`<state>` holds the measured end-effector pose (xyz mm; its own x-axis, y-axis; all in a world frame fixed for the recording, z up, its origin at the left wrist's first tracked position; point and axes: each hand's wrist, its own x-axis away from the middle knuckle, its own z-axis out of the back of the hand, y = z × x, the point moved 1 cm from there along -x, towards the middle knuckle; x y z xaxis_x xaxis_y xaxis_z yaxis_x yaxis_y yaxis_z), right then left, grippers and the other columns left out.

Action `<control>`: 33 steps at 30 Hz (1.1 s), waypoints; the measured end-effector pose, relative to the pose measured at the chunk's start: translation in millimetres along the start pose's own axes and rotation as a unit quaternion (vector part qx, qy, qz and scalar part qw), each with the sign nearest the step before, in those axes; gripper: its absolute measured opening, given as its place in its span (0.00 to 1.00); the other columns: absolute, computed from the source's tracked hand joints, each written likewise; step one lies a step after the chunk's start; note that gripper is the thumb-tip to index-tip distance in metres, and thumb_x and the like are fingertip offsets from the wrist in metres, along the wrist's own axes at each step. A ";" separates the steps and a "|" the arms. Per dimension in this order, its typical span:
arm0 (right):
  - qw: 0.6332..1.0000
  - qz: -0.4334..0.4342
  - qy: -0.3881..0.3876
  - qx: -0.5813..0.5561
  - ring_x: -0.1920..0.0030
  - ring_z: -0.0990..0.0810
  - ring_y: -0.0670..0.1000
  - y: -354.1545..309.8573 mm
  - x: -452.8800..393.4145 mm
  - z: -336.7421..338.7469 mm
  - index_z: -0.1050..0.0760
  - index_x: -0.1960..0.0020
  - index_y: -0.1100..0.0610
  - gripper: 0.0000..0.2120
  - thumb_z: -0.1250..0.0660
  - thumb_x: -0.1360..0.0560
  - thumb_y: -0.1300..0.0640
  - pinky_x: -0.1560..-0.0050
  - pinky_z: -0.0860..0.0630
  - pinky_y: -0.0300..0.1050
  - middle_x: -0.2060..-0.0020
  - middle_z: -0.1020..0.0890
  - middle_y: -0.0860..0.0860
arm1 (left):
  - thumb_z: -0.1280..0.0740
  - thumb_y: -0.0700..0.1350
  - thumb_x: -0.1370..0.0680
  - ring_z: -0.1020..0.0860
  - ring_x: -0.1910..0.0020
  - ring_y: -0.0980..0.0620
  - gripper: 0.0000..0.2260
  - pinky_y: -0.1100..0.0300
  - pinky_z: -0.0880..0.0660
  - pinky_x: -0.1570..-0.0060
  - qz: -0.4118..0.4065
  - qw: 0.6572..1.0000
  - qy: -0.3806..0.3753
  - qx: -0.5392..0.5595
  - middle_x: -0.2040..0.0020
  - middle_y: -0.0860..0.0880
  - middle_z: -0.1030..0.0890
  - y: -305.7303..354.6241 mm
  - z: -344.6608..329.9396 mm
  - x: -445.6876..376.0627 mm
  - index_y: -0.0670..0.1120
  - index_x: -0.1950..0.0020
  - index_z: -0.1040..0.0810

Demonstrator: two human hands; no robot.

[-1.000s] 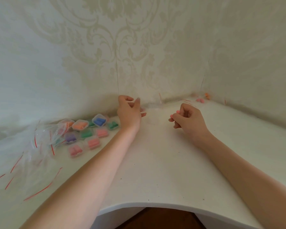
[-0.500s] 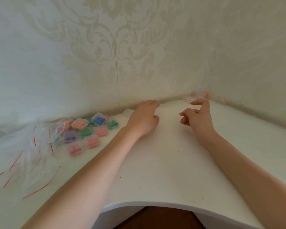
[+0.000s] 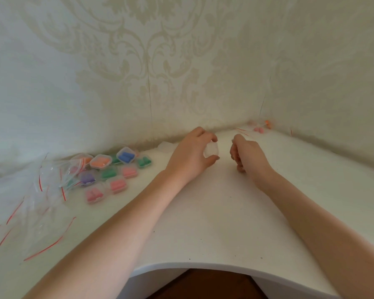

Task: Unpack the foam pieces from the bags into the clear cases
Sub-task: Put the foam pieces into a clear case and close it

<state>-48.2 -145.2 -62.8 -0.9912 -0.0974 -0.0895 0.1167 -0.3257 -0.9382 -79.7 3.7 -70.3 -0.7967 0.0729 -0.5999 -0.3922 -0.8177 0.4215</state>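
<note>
Left hand (image 3: 190,156) grip pinches clear case (image 3: 211,150) near wall edge; right hand (image 3: 247,155) grip curled, contents unclear.

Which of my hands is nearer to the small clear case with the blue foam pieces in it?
Left. The left hand is just right of the blue-filled clear case, gripping an empty clear case; the right hand lies farther right.

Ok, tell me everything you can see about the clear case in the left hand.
The clear case is a small see-through plastic box with rounded corners, looking whitish against the white table. The left hand grips it, fingers over its far edge and thumb at its near edge, close to the table near the wall. No coloured foam shows inside it, and whether its lid is open cannot be told. The right hand is beside it and does not touch it.
</note>
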 end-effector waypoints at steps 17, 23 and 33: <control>0.996 0.017 -0.090 -0.014 0.73 0.39 0.48 -1.1 2.7 1.9 0.26 0.59 0.57 0.16 0.34 0.26 0.43 0.72 0.41 0.41 0.69 0.33 0.52 | 0.25 0.41 0.30 0.22 0.50 0.55 0.15 0.63 0.23 0.54 0.020 0.992 0.019 0.121 0.52 0.51 0.20 4.9 -5.6 -0.8 0.43 0.46 0.24; 0.990 -0.027 -0.129 -0.042 0.75 0.40 0.46 -2.9 1.9 6.6 0.23 0.61 0.55 0.15 0.33 0.26 0.43 0.72 0.41 0.40 0.72 0.34 0.48 | 0.26 0.37 0.30 0.21 0.52 0.56 0.11 0.66 0.23 0.52 0.017 0.986 0.015 0.164 0.53 0.51 0.19 8.7 -4.7 -0.5 0.47 0.51 0.22; 0.993 0.008 -0.119 -0.018 0.74 0.40 0.48 -0.6 0.3 3.9 0.36 0.69 0.53 0.22 0.34 0.26 0.41 0.70 0.41 0.42 0.72 0.34 0.49 | 0.30 0.38 0.27 0.21 0.54 0.47 0.11 0.46 0.23 0.53 0.004 0.992 -0.026 0.120 0.53 0.45 0.22 0.4 -14.1 -3.5 0.42 0.49 0.29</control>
<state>-48.3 -148.7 -60.9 -0.9457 -0.3238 -0.0274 0.1265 -0.2892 -0.9489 -70.6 -4.9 -77.6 -0.8208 0.1010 -0.5623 -0.4786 -0.6591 0.5801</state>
